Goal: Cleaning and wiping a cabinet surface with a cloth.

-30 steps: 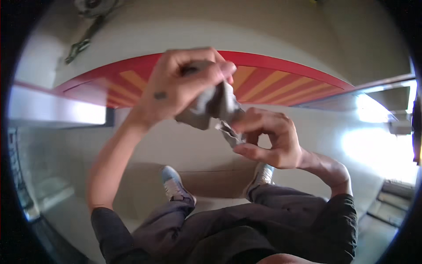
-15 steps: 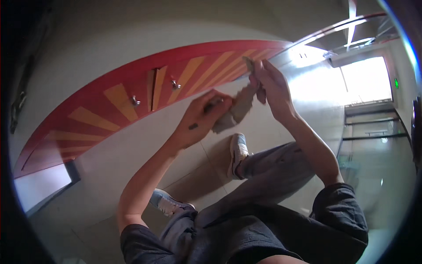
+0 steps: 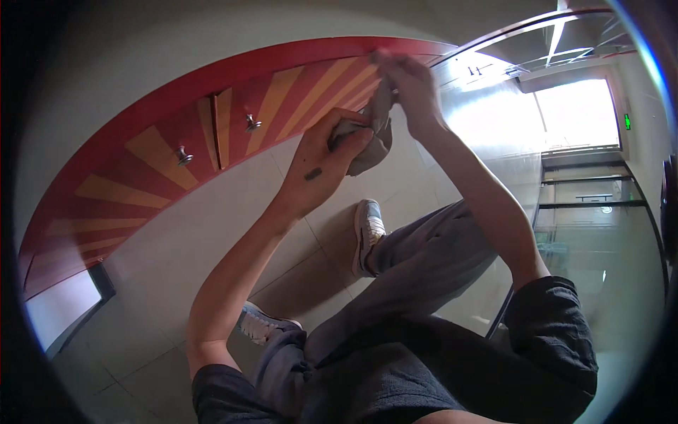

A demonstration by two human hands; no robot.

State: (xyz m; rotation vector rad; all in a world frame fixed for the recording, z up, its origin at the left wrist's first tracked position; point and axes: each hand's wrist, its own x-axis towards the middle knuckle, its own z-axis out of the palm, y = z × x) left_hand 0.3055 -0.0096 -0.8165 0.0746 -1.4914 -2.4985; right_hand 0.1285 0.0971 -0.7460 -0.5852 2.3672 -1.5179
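Observation:
A grey-green cloth [image 3: 369,157] hangs in folds between my two hands, in front of the red and yellow striped cabinet. My left hand [image 3: 321,159] is closed round its bunched part, thumb on top, and a dark mark shows on the back of this hand. Higher up and to the right, my right hand [image 3: 412,92] grips the cloth's upper end. Its fingertips are smeared by motion and overlap the cabinet's upper right in the picture; whether they touch it I cannot tell.
Two metal knobs [image 3: 185,155] stick out from the striped cabinet doors [image 3: 152,152], which have a red rim above. Pale floor tiles [image 3: 205,226] lie below, with my shoes [image 3: 367,237] on them. Glass panels [image 3: 600,247] and a bright window [image 3: 578,116] are at the right.
Both hands have risen with the cloth, which is now more folded. My right hand has shifted left. The cabinet sits further left and higher in the picture as the view turned.

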